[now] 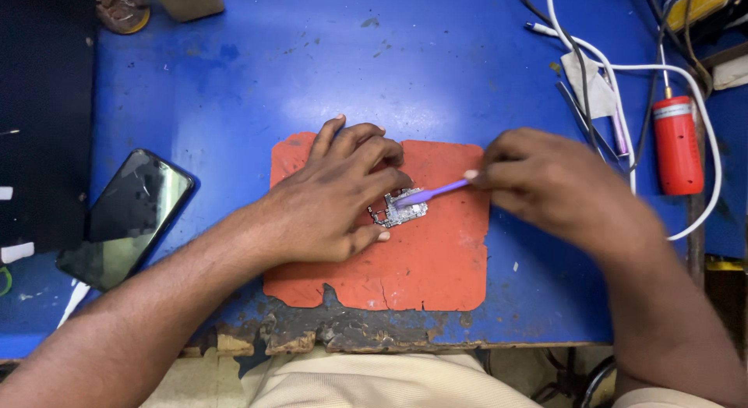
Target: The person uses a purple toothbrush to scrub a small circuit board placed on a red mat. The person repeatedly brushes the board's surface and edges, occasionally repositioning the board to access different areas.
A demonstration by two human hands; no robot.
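A small circuit board point(401, 210) lies on a torn red-orange mat point(436, 260) on the blue tabletop. My left hand point(335, 201) rests on the mat and pins the board between forefinger and thumb. My right hand point(545, 182) grips a thin purple brush-like tool point(432, 194), whose tip touches the top of the board.
A dark phone point(128, 217) lies face up at the left. A red cylindrical tool point(676, 143), white and black cables point(615, 73), tweezers point(580, 116) and a white cloth point(596, 84) sit at the right. The table's front edge point(351, 338) is chipped.
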